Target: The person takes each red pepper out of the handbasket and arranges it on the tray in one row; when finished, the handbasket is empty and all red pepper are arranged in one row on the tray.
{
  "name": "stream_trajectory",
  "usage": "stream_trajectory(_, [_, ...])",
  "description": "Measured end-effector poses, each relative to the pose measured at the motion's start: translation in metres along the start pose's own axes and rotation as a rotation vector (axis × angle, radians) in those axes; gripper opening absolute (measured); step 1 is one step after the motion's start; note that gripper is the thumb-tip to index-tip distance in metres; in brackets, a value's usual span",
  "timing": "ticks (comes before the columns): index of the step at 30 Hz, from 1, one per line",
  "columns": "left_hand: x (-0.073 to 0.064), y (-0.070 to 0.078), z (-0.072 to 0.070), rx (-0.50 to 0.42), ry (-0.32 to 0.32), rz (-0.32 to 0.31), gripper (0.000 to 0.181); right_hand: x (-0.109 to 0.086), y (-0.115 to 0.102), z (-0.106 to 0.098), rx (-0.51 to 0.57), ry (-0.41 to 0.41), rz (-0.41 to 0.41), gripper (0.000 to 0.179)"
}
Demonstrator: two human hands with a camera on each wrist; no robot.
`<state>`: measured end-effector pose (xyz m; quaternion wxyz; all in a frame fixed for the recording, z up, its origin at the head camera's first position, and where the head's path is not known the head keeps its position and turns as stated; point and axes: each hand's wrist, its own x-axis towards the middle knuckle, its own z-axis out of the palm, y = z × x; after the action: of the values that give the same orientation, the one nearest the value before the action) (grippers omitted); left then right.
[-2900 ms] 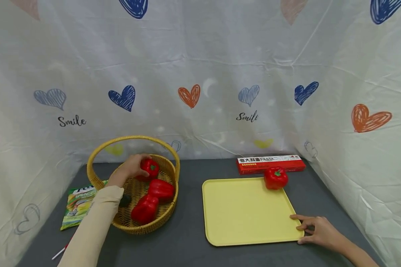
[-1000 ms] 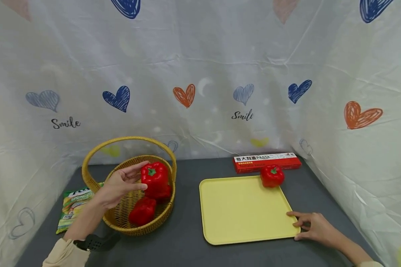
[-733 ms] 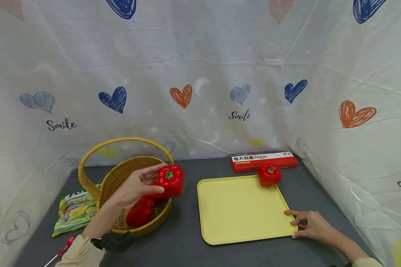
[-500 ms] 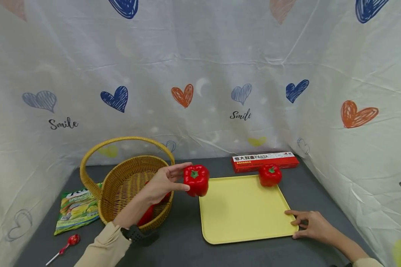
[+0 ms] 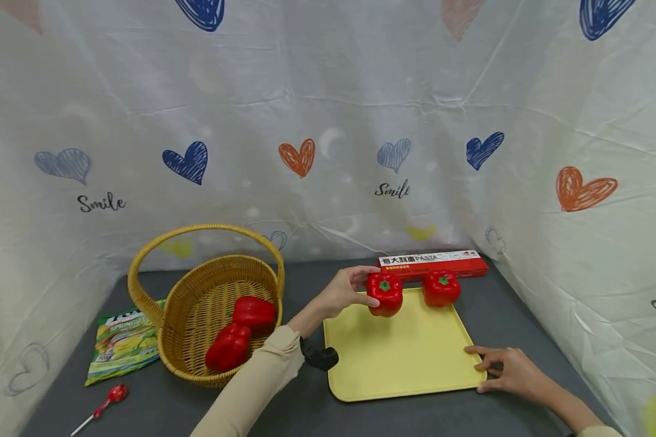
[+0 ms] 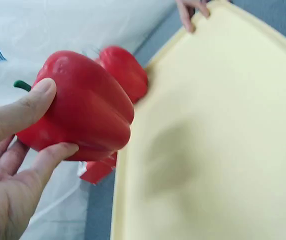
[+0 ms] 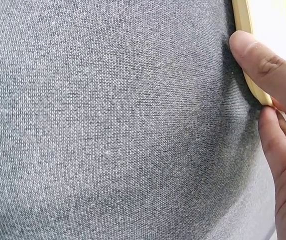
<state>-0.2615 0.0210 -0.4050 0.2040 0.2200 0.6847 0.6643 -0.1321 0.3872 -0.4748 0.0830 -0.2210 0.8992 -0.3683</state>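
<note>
My left hand holds a red bell pepper between thumb and fingers, above the far part of the yellow tray. In the left wrist view the held bell pepper shows its green stem, and a shadow falls on the tray below. Another red bell pepper sits at the tray's far right corner. At the near right corner, my right hand grips the tray's edge; the right wrist view shows the thumb on one side of that corner and fingers at the other.
Left of the tray stands a wicker basket with a tall handle, holding two red bell peppers. Beside it lie a green packet and a red lollipop. A red pasta box lies behind the tray, before the curtain.
My left hand has lifted a red bell pepper out of the basket and carried it right, over the tray. The right hand has stayed at the tray's corner.
</note>
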Motion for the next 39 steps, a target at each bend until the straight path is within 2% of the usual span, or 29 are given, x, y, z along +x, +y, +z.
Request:
stream_trajectory(5, [0.023,-0.021,0.001,0.054,0.017,-0.022,0.058,0.001,0.0,0.001,0.011,-0.003,0.005,0.03])
stream_trajectory(9, [0.037,-0.033,-0.003,0.074,0.028,-0.033,0.059,0.0,0.001,0.004,0.043,0.003,-0.019,0.029])
stream_trajectory(15, [0.051,-0.041,0.001,0.069,0.037,-0.007,0.06,-0.001,0.001,0.006,0.04,0.002,0.011,0.029])
stream_trajectory(21, [0.065,-0.047,0.016,0.036,0.03,0.031,0.06,-0.001,0.002,0.006,0.047,0.008,0.004,0.033])
stream_trajectory(27, [0.073,-0.053,0.032,-0.003,0.071,0.046,0.061,-0.001,0.004,0.006,0.062,0.017,-0.007,0.034])
stream_trajectory(32, [0.077,-0.054,0.041,0.031,0.119,0.046,0.061,-0.003,0.005,0.004,0.062,0.027,0.004,0.033])
stream_trajectory(39, [0.078,-0.053,0.044,0.08,0.134,0.058,0.062,-0.004,0.007,0.004,0.035,0.047,-0.019,0.033])
